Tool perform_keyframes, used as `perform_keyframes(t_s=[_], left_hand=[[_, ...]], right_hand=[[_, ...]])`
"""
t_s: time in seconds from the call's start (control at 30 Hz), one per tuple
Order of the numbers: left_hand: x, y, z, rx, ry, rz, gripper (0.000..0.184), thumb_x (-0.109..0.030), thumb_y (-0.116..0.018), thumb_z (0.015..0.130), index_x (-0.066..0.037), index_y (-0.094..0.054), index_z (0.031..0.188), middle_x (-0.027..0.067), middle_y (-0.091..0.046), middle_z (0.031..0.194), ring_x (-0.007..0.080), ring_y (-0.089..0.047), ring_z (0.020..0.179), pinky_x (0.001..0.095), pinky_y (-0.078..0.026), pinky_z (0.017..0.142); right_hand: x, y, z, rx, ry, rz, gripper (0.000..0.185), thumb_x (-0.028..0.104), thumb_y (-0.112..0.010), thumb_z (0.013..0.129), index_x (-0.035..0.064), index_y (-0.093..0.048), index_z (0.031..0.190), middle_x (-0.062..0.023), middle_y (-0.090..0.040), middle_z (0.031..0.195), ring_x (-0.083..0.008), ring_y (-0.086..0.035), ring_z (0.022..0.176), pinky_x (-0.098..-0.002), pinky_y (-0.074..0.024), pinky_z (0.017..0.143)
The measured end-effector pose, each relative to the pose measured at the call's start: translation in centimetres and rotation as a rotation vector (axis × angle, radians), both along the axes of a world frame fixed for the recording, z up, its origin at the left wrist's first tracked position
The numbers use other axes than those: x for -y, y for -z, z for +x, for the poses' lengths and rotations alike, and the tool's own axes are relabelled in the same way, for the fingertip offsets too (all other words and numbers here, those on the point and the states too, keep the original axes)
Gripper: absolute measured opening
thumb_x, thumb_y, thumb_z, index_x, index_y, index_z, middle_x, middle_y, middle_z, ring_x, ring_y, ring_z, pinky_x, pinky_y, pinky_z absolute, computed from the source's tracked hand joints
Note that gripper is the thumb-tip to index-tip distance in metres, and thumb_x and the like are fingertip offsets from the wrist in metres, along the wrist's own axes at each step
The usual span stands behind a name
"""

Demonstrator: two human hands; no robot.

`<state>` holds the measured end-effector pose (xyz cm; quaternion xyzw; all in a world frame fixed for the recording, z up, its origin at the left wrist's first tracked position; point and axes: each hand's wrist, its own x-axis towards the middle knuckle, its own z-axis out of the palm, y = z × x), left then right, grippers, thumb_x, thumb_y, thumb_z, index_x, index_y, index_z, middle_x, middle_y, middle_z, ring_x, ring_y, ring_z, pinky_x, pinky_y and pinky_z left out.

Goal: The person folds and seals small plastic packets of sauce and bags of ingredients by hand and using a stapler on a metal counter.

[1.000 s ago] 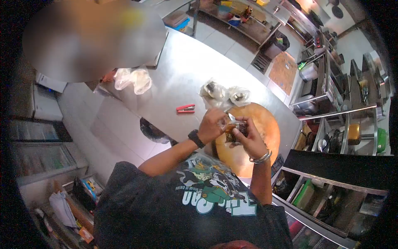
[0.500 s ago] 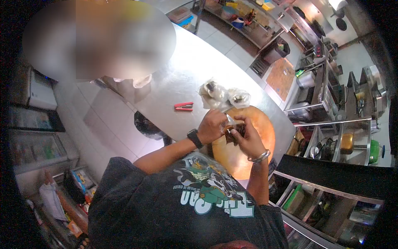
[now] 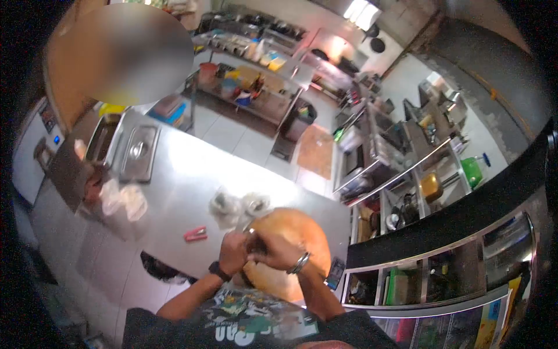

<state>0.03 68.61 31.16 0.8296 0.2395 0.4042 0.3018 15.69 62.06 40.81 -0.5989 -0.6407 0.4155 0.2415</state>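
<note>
Evidently, the fingers of the left hand point(image 3: 234, 253) and right hand point(image 3: 278, 251) are curled nearly closed, gripping a small dark packet point(image 3: 255, 240) between them, though blur hides each fingertip's exact place. The packet sits over the left part of a round wooden chopping board point(image 3: 299, 225). It is probably light, soft and a little slippery, likely to split if squeezed, so its upper edge seems the safest hold. Farther out, knotted-looking plastic bags point(image 3: 225, 210) and a red stapler point(image 3: 196, 234) rest on the steel table point(image 3: 168, 212); no label reads on any of these. The black T-shirt point(image 3: 148, 328) carries large, pale, upside-down lettering, too smeared to read surely.
</note>
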Motion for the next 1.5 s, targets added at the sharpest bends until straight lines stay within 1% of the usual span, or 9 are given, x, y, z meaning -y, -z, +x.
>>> perform_keyframes(t_s=[0.07,0.13,0.33,0.53,0.9,1.1,1.17,1.4,1.5], left_hand=[[-0.2,2.1,0.2,-0.037,0.001,-0.050,0.031,-0.016,-0.069,0.074,-0.009,-0.068,0.104,0.0121,-0.061,0.078,0.0348,-0.057,0.081,0.0479,-0.042,0.074],[-0.4,2.0,0.2,-0.037,0.044,-0.049,0.029,-0.015,-0.068,0.074,-0.009,-0.068,0.103,0.0118,-0.061,0.078,0.0350,-0.057,0.081,0.0476,-0.042,0.073],[-0.5,1.3,0.2,-0.054,0.005,-0.087,0.023,-0.018,-0.071,0.073,-0.011,-0.068,0.095,0.0113,-0.063,0.080,0.0344,-0.058,0.081,0.0467,-0.042,0.073],[-0.6,2.9,0.5,0.038,0.040,-0.105,0.028,-0.022,-0.078,0.070,-0.012,-0.069,0.095,0.0089,-0.065,0.085,0.0327,-0.060,0.085,0.0433,-0.045,0.078],[-0.4,3.1,0.4,0.038,0.057,-0.125,0.026,-0.017,-0.073,0.074,-0.012,-0.068,0.099,0.0089,-0.067,0.090,0.0329,-0.061,0.085,0.0449,-0.046,0.077],[-0.6,1.4,-0.2,-0.014,0.153,-0.123,0.033,-0.018,-0.074,0.072,-0.013,-0.069,0.104,0.0097,-0.069,0.092,0.0346,-0.062,0.086,0.0455,-0.048,0.077],[-0.2,0.4,-0.2,-0.022,0.210,-0.154,0.030,-0.019,-0.073,0.073,-0.013,-0.069,0.102,0.0101,-0.069,0.090,0.0346,-0.062,0.086,0.0457,-0.048,0.077],[-0.2,3.0,0.9,-0.084,0.175,-0.277,0.020,-0.018,-0.071,0.077,-0.011,-0.069,0.096,0.0142,-0.067,0.087,0.0372,-0.062,0.085,0.0465,-0.049,0.074],[-0.3,3.8,0.7,-0.139,0.196,-0.257,0.021,-0.017,-0.070,0.079,-0.010,-0.069,0.099,0.0160,-0.067,0.088,0.0389,-0.061,0.084,0.0468,-0.049,0.073]], right_hand=[[0.2,-1.9,-0.9,0.041,-0.033,0.088,0.042,0.009,-0.079,0.078,0.0042,-0.052,0.109,-0.0092,-0.064,0.090,-0.0214,-0.065,0.085,-0.0349,-0.0526,0.076],[0.1,-1.6,-0.6,0.043,-0.108,-0.058,0.061,0.010,-0.086,0.067,0.0051,-0.048,0.115,-0.0111,-0.063,0.099,-0.0238,-0.064,0.089,-0.0374,-0.0528,0.078],[0.4,0.7,-0.3,0.321,-0.077,0.143,0.071,0.009,-0.087,0.064,0.0060,-0.046,0.123,-0.0176,-0.059,0.109,-0.0371,-0.059,0.105,-0.0424,-0.0504,0.088],[0.3,-1.7,-0.3,0.049,-0.109,-0.100,0.068,0.004,-0.085,0.066,0.0049,-0.050,0.125,-0.0132,-0.061,0.114,-0.0307,-0.059,0.107,-0.0396,-0.0503,0.089],[0.2,-0.7,0.0,0.140,-0.125,0.032,0.066,-0.001,-0.082,0.066,0.0072,-0.052,0.124,-0.0145,-0.056,0.120,-0.0337,-0.055,0.114,-0.0398,-0.0466,0.098],[1.4,3.1,0.9,-0.350,0.086,-0.151,0.058,0.008,-0.080,0.073,0.0055,-0.052,0.124,-0.0135,-0.056,0.122,-0.0296,-0.059,0.108,-0.0396,-0.0510,0.092],[1.6,3.7,1.0,0.197,-0.105,0.275,0.057,0.012,-0.079,0.076,0.0065,-0.052,0.125,-0.0126,-0.055,0.124,-0.0295,-0.060,0.108,-0.0392,-0.0520,0.090],[2.5,2.4,1.0,0.192,-0.110,0.333,0.061,0.013,-0.080,0.075,0.0068,-0.052,0.129,-0.0109,-0.054,0.127,-0.0301,-0.060,0.112,-0.0382,-0.0512,0.094],[2.4,3.8,1.5,0.122,-0.118,0.200,0.053,0.009,-0.079,0.076,0.0061,-0.057,0.125,-0.0085,-0.052,0.130,-0.0267,-0.062,0.109,-0.0374,-0.0522,0.093]])
